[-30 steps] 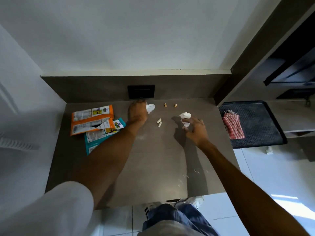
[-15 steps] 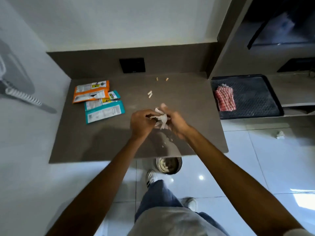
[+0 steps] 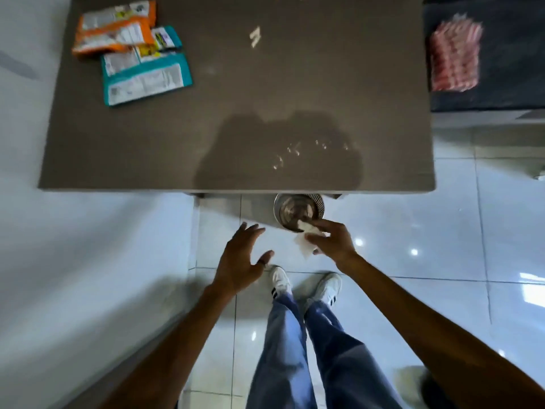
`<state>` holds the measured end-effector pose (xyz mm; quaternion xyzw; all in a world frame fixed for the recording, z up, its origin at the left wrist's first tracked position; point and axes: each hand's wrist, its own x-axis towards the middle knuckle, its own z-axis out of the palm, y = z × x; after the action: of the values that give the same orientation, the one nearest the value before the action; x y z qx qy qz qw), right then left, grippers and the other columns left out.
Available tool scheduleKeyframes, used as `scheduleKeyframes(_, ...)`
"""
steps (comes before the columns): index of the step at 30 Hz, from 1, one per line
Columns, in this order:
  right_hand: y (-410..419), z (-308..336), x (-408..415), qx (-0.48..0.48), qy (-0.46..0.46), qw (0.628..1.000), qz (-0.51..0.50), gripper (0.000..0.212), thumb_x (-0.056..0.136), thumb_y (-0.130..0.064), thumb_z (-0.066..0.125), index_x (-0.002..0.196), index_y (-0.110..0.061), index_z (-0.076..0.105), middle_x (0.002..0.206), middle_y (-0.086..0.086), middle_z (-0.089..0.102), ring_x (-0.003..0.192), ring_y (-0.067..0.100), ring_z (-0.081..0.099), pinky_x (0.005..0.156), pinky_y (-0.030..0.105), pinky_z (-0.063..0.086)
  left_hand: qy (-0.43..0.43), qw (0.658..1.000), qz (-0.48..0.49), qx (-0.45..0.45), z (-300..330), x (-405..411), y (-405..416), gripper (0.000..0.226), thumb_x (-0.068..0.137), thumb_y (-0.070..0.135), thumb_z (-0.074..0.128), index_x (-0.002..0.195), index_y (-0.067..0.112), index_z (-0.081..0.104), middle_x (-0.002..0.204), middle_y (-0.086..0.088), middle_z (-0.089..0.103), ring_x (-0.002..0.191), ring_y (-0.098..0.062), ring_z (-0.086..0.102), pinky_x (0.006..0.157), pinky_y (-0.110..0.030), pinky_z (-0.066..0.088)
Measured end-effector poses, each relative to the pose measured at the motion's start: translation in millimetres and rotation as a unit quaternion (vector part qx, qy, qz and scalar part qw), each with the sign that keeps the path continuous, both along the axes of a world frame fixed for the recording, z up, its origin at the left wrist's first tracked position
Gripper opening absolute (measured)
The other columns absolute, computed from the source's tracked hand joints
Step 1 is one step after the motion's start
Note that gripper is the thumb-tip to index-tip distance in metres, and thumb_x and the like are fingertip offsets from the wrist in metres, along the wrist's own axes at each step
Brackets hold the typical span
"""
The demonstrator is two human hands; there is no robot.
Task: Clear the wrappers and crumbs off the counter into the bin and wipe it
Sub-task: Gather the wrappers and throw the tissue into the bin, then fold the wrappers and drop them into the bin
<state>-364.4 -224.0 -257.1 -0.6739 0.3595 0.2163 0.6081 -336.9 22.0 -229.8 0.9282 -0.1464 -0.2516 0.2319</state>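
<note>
On the counter's [image 3: 118,149] far left, two snack wrappers [image 3: 129,51] wait, crumbs [image 3: 290,153] near its front edge. Below, I see my left hand [image 3: 240,265] spread open and empty, apparently for balance, while my right hand [image 3: 331,239] pinches crumpled white paper [image 3: 305,246] just over the bin [image 3: 298,211] tucked under the edge, likely to drop it.

Two bare forearms with no sleeves over them are seen, each ending in a bare hand: the left hand [image 3: 240,262] and the right hand [image 3: 333,240]. Loose blue denim jeans [image 3: 306,358] are worn on both legs. White low-top sneakers [image 3: 305,286] with dark stripes along their sides are worn on the feet. No watch or bracelet can be made out.
</note>
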Motion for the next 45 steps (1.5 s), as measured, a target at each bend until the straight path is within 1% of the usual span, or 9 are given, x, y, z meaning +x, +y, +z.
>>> scheduleKeyframes(9, 5.8, -217.9, 38.4, 0.191, 0.116, 0.94, -0.259, 0.048, 0.095, -0.015, 0.067, 0.14, -0.01, 0.051, 0.123, 0.015, 0.058, 0.113, 0.037, 0.06, 0.091, 0.053, 0.059, -0.007, 0.989, -0.068, 0.128, -186.1, 15.3, -28.1, 0.083, 0.1, 0.062, 0.048, 0.165, 0.015, 0.026, 0.176, -0.011, 0.015, 0.164, -0.036, 0.001, 0.132, -0.049, 0.017)
scheduleKeyframes(12, 15.8, -184.0, 18.3, 0.141, 0.132, 0.968, -0.159, 0.038, 0.101, -0.024, 0.059, 0.138, -0.017, 0.052, 0.127, 0.009, 0.063, 0.133, 0.035, 0.053, 0.089, 0.051, 0.057, -0.023, 0.989, -0.081, 0.119, -149.5, -6.6, -24.5, 0.081, 0.1, 0.061, 0.049, 0.164, 0.015, 0.03, 0.176, -0.01, 0.016, 0.164, -0.035, 0.004, 0.131, -0.051, 0.022)
scheduleKeyframes(15, 22.9, -102.5, -16.6, -0.115, -0.001, 0.99, 0.079, 0.053, 0.102, -0.034, 0.057, 0.152, -0.021, 0.044, 0.139, 0.016, 0.064, 0.127, 0.036, 0.062, 0.1, 0.043, 0.054, -0.082, 0.991, -0.06, 0.087, -78.5, -30.5, -24.5, 0.078, 0.1, 0.058, 0.054, 0.162, 0.013, 0.036, 0.175, -0.01, 0.02, 0.164, -0.034, 0.01, 0.129, -0.052, 0.028)
scheduleKeyframes(19, 28.9, 11.3, -45.8, -0.291, -0.235, 0.884, 0.28, 0.059, 0.104, -0.035, 0.051, 0.158, -0.02, 0.033, 0.165, 0.003, 0.035, 0.156, 0.024, 0.027, 0.115, 0.045, 0.046, -0.189, 0.979, -0.036, 0.067, 21.9, -40.0, -31.9, 0.074, 0.101, 0.053, 0.055, 0.161, 0.014, 0.037, 0.174, -0.013, 0.023, 0.163, -0.034, 0.015, 0.129, -0.049, 0.027)
scheduleKeyframes(25, 27.5, 127.3, 28.6, -0.431, -0.387, 0.765, 0.28, 0.056, 0.104, -0.027, 0.046, 0.157, -0.014, 0.034, 0.169, 0.012, 0.022, 0.159, 0.03, 0.004, 0.128, 0.05, 0.021, -0.335, 0.938, 0.071, 0.052, 121.1, 20.1, -29.3, 0.069, 0.103, 0.052, 0.05, 0.162, 0.018, 0.038, 0.172, -0.018, 0.024, 0.161, -0.04, 0.018, 0.129, -0.053, 0.025)
scheduleKeyframes(31, 61.8, 160.6, 193.0, -0.463, -0.377, 0.74, 0.31, 0.063, 0.103, -0.037, 0.046, 0.16, -0.018, 0.025, 0.17, 0.016, 0.013, 0.158, 0.037, 0.005, 0.127, 0.053, 0.019, -0.315, 0.933, 0.162, 0.057, 141.2, 149.7, 21.3, 0.075, 0.101, 0.05, 0.051, 0.164, 0.015, 0.031, 0.173, -0.022, 0.018, 0.161, -0.045, 0.012, 0.128, -0.059, 0.024)
scheduleKeyframes(36, 125.3, 175.3, 334.3, -0.438, -0.331, 0.728, 0.411, 0.099, 0.082, -0.044, 0.077, 0.161, -0.022, 0.022, 0.171, 0.011, 0.009, 0.158, 0.039, 0.003, 0.122, 0.059, 0.022, -0.308, 0.941, 0.126, 0.053, 144.3, 307.0, 90.5, 0.106, 0.082, 0.058, 0.077, 0.16, 0.002, 0.034, 0.169, -0.029, 0.024, 0.158, -0.052, 0.018, 0.128, -0.062, 0.019)
scheduleKeyframes(42, 187.9, 166.0, 453.9, -0.456, -0.253, 0.668, 0.531, 0.133, 0.067, -0.04, 0.091, 0.163, -0.022, 0.001, 0.172, 0.009, -0.007, 0.158, 0.038, -0.01, 0.126, 0.062, 0.008, -0.136, 0.976, 0.014, 0.17, 138.7, 453.5, 129.5, 0.135, 0.075, 0.064, 0.082, 0.168, 0.014, -0.003, 0.176, -0.014, -0.007, 0.163, -0.039, -0.008, 0.132, -0.056, -0.002)
scheduleKeyframes(45, 198.5, 159.8, 484.4, -0.444, -0.175, 0.649, 0.592, 0.132, 0.062, -0.043, 0.093, 0.163, -0.018, 0.011, 0.172, 0.008, 0.007, 0.159, 0.035, -0.002, 0.124, 0.067, 0.005, -0.046, 0.983, -0.033, 0.174, 135.3, 481.9, 126.3, 0.127, 0.072, 0.054, 0.089, 0.167, 0.02, 0.013, 0.176, -0.011, 0.015, 0.163, -0.036, 0.015, 0.132, -0.059, 0.014)
